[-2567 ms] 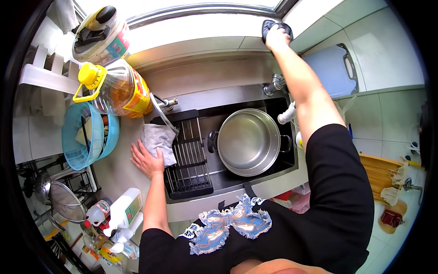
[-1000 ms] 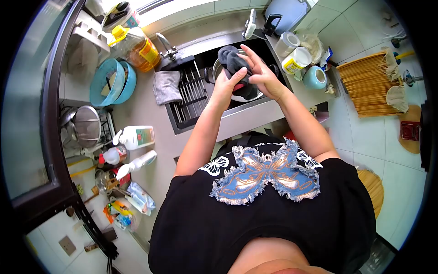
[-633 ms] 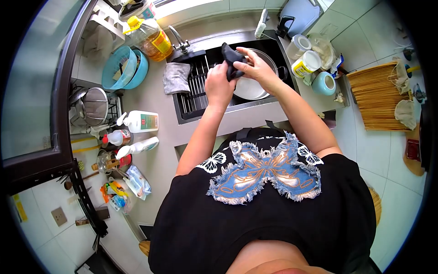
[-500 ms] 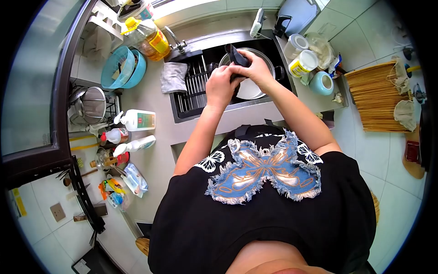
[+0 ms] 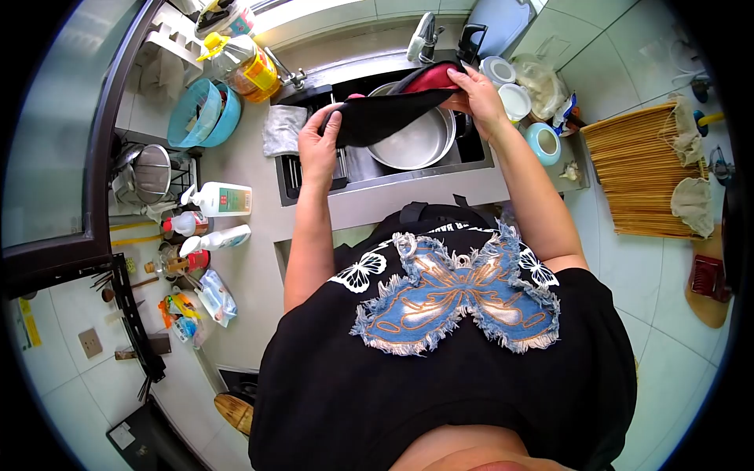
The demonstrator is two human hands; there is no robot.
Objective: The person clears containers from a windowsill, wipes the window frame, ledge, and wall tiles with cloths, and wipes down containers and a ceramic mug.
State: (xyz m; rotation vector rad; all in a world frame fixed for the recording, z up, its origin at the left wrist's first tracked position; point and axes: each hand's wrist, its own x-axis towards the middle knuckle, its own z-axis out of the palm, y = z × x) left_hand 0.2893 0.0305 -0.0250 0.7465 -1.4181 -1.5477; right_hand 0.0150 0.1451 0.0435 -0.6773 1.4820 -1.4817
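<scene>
Stretched between both hands is a black cloth piece (image 5: 389,118) with a dark red inner side, its exact kind unclear. My left hand (image 5: 320,145) pinches one end, thumb on top. At the other end, my right hand (image 5: 477,100) grips the cloth near the red part. Below the cloth, a round metal pot (image 5: 412,145) with a black handle sits in the dark sink (image 5: 471,153). The cloth hides the pot's far left part. A black drying rack (image 5: 292,177) lies across the sink's left side.
A grey rag (image 5: 283,129), blue basins (image 5: 206,118) and an oil bottle (image 5: 253,71) stand left of the sink. Pump bottles (image 5: 224,198) line the left counter. Lidded tubs (image 5: 514,102) and a light-blue jar (image 5: 543,143) are at the right, near a bamboo mat (image 5: 636,169).
The bunched black cloth has been opened out and now spans between my hands, showing its red side. My hands have moved apart, left hand leftward and right hand rightward. The view has shifted slightly.
</scene>
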